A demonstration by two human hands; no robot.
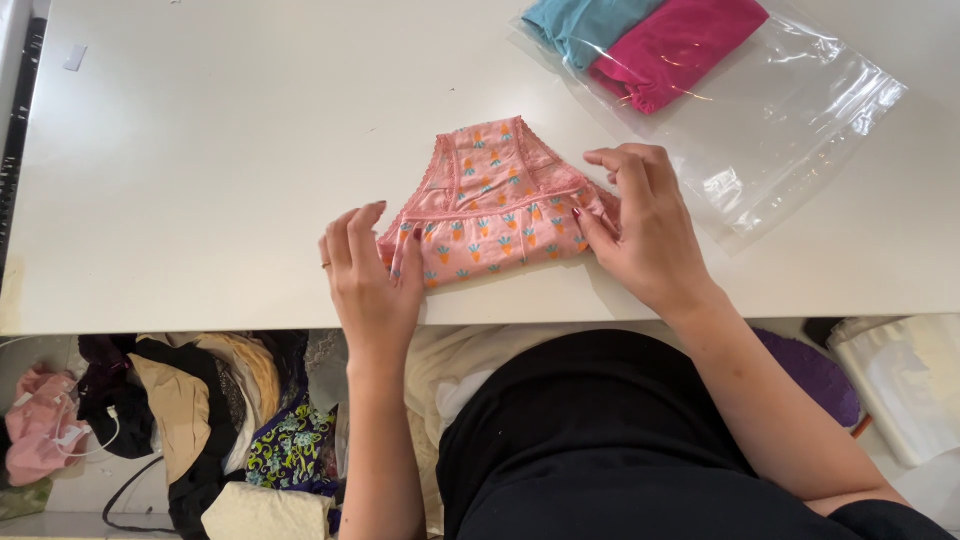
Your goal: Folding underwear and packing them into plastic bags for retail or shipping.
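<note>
A pink undergarment (490, 205) with small orange carrot prints lies partly folded on the white table (200, 170), near its front edge. My left hand (370, 275) pinches the garment's lower left corner. My right hand (640, 225) presses down on its right side, fingers on the fabric. Both hands rest flat against the tabletop.
A see-through zip bag (790, 120) at the back right holds a folded blue cloth (580, 22) and a folded magenta cloth (675, 45). Below the table's edge, a pile of mixed clothes (200, 420) lies at the left, and a purple item (815, 375) and white plastic (900, 385) at the right.
</note>
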